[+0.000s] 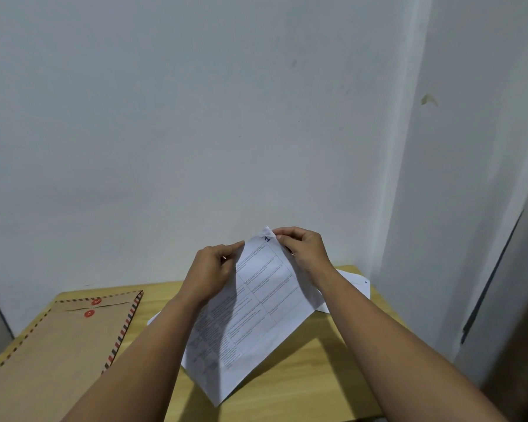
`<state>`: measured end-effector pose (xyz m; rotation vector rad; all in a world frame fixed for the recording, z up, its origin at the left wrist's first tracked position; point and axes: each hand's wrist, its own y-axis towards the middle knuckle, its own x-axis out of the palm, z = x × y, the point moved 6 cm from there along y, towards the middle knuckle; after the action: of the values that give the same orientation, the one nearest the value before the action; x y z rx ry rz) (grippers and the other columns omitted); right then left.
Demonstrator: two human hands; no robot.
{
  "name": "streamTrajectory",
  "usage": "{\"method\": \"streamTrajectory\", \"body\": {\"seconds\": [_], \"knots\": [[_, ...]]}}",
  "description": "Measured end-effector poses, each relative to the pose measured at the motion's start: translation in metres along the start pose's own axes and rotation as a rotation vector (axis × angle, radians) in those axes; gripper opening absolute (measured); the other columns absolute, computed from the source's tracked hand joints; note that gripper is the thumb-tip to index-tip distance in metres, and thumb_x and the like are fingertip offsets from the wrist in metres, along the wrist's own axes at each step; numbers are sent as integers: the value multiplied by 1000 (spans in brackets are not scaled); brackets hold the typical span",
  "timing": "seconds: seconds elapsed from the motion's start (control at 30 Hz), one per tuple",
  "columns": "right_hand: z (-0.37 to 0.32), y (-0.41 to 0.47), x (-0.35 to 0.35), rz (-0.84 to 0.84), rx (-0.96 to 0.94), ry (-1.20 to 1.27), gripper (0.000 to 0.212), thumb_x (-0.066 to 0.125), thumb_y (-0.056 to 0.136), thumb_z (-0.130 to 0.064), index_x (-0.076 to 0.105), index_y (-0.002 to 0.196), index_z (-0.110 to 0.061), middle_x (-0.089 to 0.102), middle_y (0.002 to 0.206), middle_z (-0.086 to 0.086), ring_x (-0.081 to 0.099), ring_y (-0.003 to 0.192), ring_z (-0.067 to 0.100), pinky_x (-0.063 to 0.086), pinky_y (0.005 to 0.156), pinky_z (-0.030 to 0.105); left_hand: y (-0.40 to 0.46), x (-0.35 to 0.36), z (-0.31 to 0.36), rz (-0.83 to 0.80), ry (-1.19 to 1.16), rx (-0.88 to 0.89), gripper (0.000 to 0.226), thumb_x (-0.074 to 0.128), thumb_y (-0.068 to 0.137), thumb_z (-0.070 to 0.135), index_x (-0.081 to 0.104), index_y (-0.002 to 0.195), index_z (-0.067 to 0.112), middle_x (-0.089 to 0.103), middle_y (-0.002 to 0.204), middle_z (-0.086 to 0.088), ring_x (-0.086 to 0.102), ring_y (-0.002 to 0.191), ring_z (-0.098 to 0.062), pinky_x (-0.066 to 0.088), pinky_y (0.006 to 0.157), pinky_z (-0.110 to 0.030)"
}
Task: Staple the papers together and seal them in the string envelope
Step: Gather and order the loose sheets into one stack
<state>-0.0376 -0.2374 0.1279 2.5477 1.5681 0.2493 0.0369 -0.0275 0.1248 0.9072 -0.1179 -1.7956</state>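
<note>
A printed white sheet with a table and a handwritten "1" at its top corner, the papers [256,312], is lifted and tilted above the wooden table [302,382]. My left hand [212,269] pinches its upper left edge. My right hand [302,249] grips the top right corner. Whether more than one sheet is in the grip is not clear. The brown string envelope [64,339], with a striped border and two red discs near its flap, lies flat on the table's left side. No stapler is visible.
More white paper [355,283] lies on the table behind my right forearm, near the back right corner. A white wall stands close behind the table, and a wall corner rises on the right.
</note>
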Motion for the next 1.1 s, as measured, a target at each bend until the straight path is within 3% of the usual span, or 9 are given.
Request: {"method": "streamTrajectory", "body": {"seconds": [0.17,0.27,0.37,0.5,0.6,0.67,0.83,1.0,1.1], "knots": [[-3,0,3,-5,-65,28,13,77,93,-13,82,105,-12,81,96,-1,73,85,3,55,74,13,1,-1,-2,12,4,-21,38,57,98,9,72,121,35,44,53,14,31,51,-8,34,52,-20],[-2,2,6,-15,-111,-83,19,76,92,-6,81,110,-11,81,98,1,77,92,13,61,85,26,0,-1,1,13,-7,-26,39,56,98,9,71,121,37,48,56,15,32,50,-8,34,53,-20],[-4,4,7,-3,-126,-102,20,75,93,-4,81,111,-11,82,101,-1,78,97,15,61,85,25,0,-5,1,38,-31,-13,33,62,98,15,72,122,36,66,87,10,55,69,-3,42,68,-19],[-10,6,9,-2,-138,-97,21,76,92,-4,81,112,-11,82,100,-3,77,93,8,58,78,17,0,-10,-1,23,-38,-44,38,62,97,21,64,131,36,64,111,15,61,95,8,52,78,-27],[-12,8,11,-14,-141,-121,22,75,92,-3,81,112,-11,82,102,-3,77,94,6,58,79,15,2,-10,-2,-57,-22,-112,30,56,98,26,69,124,36,75,91,7,66,75,-5,54,69,-32],[-12,8,11,-19,-140,-159,23,73,94,-6,82,112,-15,81,101,-6,75,90,1,56,77,12,2,-9,-1,-94,-12,-117,26,54,99,25,72,115,35,76,86,6,68,78,-15,56,73,-39],[3,9,12,-82,-70,-270,27,64,100,-16,77,122,-25,79,106,-1,75,93,9,57,83,20,6,-14,-6,-101,-26,-157,30,53,100,21,72,119,35,77,95,14,72,89,-6,59,84,-37],[31,9,13,-102,30,-230,29,60,104,-9,72,129,-14,76,113,5,73,80,-4,51,65,7,6,-4,-18,-140,-5,-174,36,52,101,16,71,124,36,77,95,19,69,88,4,53,77,-21],[58,17,8,-132,124,-255,33,62,102,-13,68,135,-14,73,118,2,72,103,4,56,86,14,9,12,-37,-189,28,-202,37,52,101,17,70,126,36,77,98,19,69,91,3,55,83,-25]]}}
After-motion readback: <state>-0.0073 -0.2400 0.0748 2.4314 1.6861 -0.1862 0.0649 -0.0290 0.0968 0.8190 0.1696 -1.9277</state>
